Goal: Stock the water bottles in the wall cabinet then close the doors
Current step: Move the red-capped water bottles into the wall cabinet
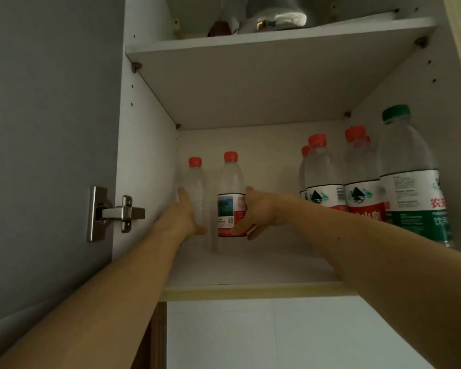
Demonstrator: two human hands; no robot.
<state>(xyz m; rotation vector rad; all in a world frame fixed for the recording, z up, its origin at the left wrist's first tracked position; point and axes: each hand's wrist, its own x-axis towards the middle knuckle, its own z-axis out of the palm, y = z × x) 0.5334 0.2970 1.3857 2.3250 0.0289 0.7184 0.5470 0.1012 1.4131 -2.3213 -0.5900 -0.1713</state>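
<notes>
Left hand [186,217] fingers curl round the lower body of a plain bottle [197,193] with no label and a red cap, thumb up its left side. Right hand [256,211] fingers wrap the labelled bottle [230,198] from the right, thumb low on the red part of the label. Both bottles upright, side by side at the back left of the lower shelf [250,270], just beside the cabinet's left wall. Well to the right: a cluster of red-cap bottles [322,177] and nearest the front a big green-cap bottle [410,179], all upright. Door [48,155] open on the left, hinge [112,213] showing. Upper shelf [250,41] holds blurred items.
</notes>
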